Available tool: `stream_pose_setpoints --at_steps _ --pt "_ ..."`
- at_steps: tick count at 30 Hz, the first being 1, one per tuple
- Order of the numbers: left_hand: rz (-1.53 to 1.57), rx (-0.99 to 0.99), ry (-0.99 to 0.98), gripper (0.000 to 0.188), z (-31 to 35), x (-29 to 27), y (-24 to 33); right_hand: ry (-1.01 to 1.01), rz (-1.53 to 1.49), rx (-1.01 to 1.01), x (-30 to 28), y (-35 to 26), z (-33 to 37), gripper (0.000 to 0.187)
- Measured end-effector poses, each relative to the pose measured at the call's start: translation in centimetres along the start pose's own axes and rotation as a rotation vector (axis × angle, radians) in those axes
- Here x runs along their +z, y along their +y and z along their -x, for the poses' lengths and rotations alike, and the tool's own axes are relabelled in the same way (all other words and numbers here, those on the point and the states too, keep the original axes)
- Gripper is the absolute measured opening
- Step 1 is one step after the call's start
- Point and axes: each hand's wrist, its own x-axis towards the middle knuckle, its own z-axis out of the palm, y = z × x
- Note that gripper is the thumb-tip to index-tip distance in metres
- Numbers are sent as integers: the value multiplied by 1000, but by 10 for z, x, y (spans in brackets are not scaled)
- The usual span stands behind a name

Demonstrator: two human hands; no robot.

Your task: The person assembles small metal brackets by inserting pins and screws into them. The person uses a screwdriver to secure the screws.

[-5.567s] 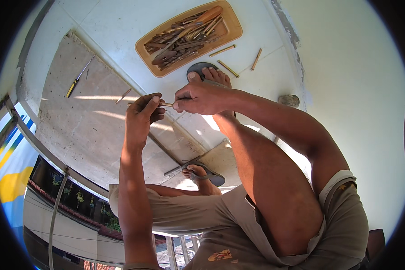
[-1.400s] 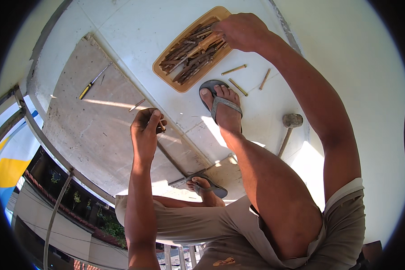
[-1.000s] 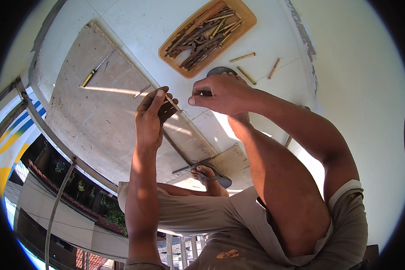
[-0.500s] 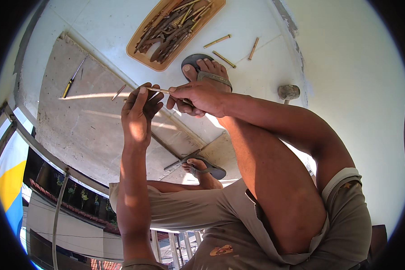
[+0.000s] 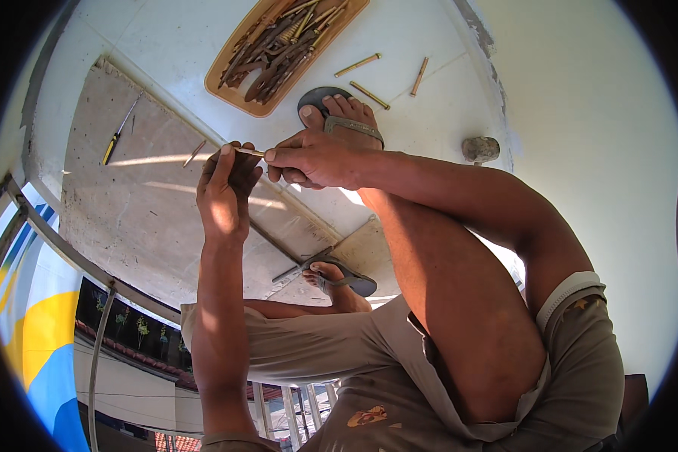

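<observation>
Rod (image 5: pixel 249 151) of brass colour, pinched between left hand (image 5: pixel 224 188) and right hand (image 5: pixel 316 160), bridges the grip. Three loose bolts (image 5: pixel 358 65) lie beyond, outside the filled tray (image 5: pixel 260 112); handling of the rod appears unfinished.

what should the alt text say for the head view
A person's left hand and right hand hold a thin brass-coloured rod between them. Beyond are a tan tray of metal pieces and three loose bolts; a screwdriver lies to the left.
</observation>
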Motion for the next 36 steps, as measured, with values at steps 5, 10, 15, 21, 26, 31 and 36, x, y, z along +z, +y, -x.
stream_pose_setpoints --at_steps 5,10,15,21,26,31,36 --pt "-27 47 34 30 2 3 -7 153 389 -129 4 6 -2 38" --pt "-19 27 18 32 9 12 -5 32 297 -73 2 10 3 41" --pt "-77 57 18 32 8 6 -6 -58 234 -6 5 6 5 40" --pt "-94 15 140 25 11 2 -15 86 605 -210 11 8 2 42" --pt "-85 -15 121 27 13 8 -13 139 861 -223 7 10 2 39" --pt "-236 1 93 42 14 9 -6 305 1235 -223 -7 6 5 39" --pt "-487 334 255 41 -4 -28 17 314 1488 -114 -15 2 -4 39"
